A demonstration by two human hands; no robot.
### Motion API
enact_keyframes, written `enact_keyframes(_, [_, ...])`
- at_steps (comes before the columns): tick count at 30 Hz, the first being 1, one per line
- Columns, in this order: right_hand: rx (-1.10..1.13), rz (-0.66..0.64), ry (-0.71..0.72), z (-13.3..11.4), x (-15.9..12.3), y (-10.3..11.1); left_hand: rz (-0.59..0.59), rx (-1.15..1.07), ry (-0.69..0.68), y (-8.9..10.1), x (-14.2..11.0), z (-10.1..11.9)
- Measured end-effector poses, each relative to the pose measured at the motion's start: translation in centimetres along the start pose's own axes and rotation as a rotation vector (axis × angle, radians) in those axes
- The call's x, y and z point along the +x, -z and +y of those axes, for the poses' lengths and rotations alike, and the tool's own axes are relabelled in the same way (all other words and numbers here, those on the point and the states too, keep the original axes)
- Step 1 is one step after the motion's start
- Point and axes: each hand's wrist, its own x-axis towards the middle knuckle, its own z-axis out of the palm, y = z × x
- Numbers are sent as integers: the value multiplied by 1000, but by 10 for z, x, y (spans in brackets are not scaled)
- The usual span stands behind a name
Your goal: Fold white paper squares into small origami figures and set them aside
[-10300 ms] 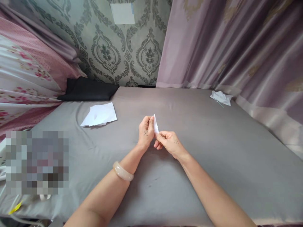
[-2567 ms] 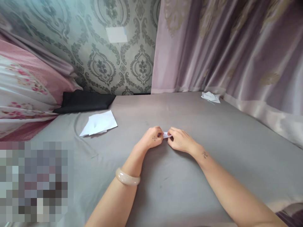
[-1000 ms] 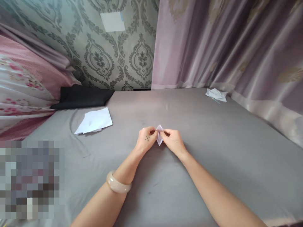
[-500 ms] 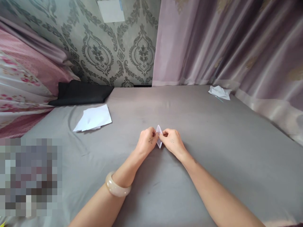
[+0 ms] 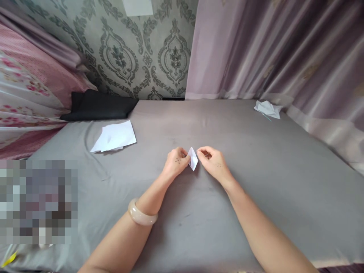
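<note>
L hand (image 5: 176,163): fingers curled, thumb + forefinger pinching the left edge of the folded paper (image 5: 193,158); knuckles low over the sheet, small dot marks on the back of the hand.
R hand (image 5: 214,163): fingers loosely bent, tips just beside the paper's right edge; can't tell if they touch it, no firm grip seen. Faint dots on the back too.
Folded paper: small, white, pointed shape, tip down toward the person, held between both hands abt mid-bed, just above the grey bedsheet (image 5: 256,182); whether its lower tip rests on the cloth can't be told.
Bangle (image 5: 141,214): pale, thick, on the L wrist/forearm, well back from the paper.
Loose sheets (image 5: 115,136): white, a few overlapping, flat on the bed, left of the hands + further off, well apart from them.
Crumpled paper (image 5: 267,109): white, far right corner of the bed, near the curtain hem, w/ a thin greenish strip beside it.
Black cushion (image 5: 99,107): far left end of the bed, against the wall, behind the loose sheets.
Wall (image 5: 136,49): grey-green damask pattern, a white rectangle (image 5: 138,7) stuck high up, cut by the top edge.
Curtain (image 5: 270,49): mauve, glossy, hangs along the right side + part of the back.
Floral bedding (image 5: 25,94): pink/white, piled at left.
Blurred patch: lower left, not readable.
</note>
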Motion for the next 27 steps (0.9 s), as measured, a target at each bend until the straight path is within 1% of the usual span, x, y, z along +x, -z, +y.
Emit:
enact_keyframes(2, [-61,-25,58,-4,-2,1,-19,-38,9,1,0,-1])
enact_keyframes(7, [-307,-97,58,-11,-9,-4,-65,-88,12,1,1,-3])
enact_keyframes(10, [-406,-101,38,-15,-11,-7,-83,-100,5,0,1,-3])
enact_keyframes(14, [-510,-75,12,-20,-10,-9,-107,-99,1,0,0,-2])
enact_keyframes(19, [-594,-56,-25,-24,-6,-12,-121,-113,-26,-2,0,-4])
enact_keyframes(22, [-628,-58,-46,-25,-3,-15,-118,-93,-18,-2,1,-5])
enact_keyframes(25, [-628,-57,-67,-25,-2,-16,-111,-75,-18,-2,2,-5])
enact_keyframes(27, [-585,-84,-60,-25,-3,-13,-114,-84,-34,-2,3,-6])
